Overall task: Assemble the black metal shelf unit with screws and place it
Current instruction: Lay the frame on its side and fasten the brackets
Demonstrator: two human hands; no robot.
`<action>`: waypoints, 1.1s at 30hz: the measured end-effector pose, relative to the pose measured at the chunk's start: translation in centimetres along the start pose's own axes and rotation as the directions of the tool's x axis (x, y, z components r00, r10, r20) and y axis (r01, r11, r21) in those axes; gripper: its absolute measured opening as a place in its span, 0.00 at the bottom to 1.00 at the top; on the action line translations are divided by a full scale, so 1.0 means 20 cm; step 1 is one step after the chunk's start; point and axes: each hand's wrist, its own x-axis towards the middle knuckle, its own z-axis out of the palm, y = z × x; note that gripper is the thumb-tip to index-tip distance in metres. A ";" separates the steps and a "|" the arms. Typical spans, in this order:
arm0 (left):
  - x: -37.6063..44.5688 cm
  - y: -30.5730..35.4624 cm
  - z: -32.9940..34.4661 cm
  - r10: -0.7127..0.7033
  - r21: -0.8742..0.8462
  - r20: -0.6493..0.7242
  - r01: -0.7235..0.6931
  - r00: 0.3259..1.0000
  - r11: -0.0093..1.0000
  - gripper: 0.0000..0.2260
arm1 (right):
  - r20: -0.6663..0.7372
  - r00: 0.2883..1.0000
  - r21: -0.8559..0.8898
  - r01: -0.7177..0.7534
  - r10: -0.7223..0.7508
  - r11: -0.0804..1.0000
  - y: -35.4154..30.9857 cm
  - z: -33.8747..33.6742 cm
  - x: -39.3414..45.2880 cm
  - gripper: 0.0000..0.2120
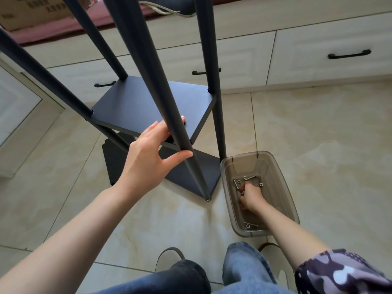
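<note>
Beige floor tiles (318, 134) run up to a row of cream drawers (318, 49) with black handles, and I am looking down from the head camera at my knees in blue jeans (244, 266). On the tiles stands the black metal shelf unit (148, 107): 4 round posts pass through a flat panel, and a second panel sits lower, close to the floor. My left hand (148, 158) is at the nearest post (169, 107), fingers behind it and thumb in front, loosely curled around it rather than clamped tight. Just right of the unit's base sits a translucent brown plastic bin (288, 200), with silver screws (250, 178) scattered over its bottom. My right hand (250, 198) reaches down inside the bin, fingers curled among the screws; I cannot tell whether it actually holds one. A cardboard box (31, 11) rests on the ledge above the drawers, at top left.
</note>
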 end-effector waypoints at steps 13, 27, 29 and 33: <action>0.00 0.01 0.00 -0.001 -0.003 -0.005 0.001 1.000 1.000 0.29 | -0.151 0.982 -0.347 0.053 -0.112 0.936 -0.03 -0.06 0.05 0.12; 0.00 0.03 -0.01 0.018 0.022 0.023 -0.018 1.000 1.000 0.27 | -0.133 0.964 -0.420 0.156 -0.231 0.894 -0.06 -0.07 0.06 0.14; 0.00 0.02 -0.01 0.017 0.019 0.013 -0.017 1.000 1.000 0.27 | -0.133 0.964 -0.406 0.159 -0.230 0.900 -0.06 -0.07 0.05 0.12; 0.00 0.02 -0.01 -0.012 0.017 0.003 0.012 1.000 1.000 0.29 | -0.204 0.960 -0.232 0.145 -0.193 0.962 -0.09 -0.10 0.02 0.10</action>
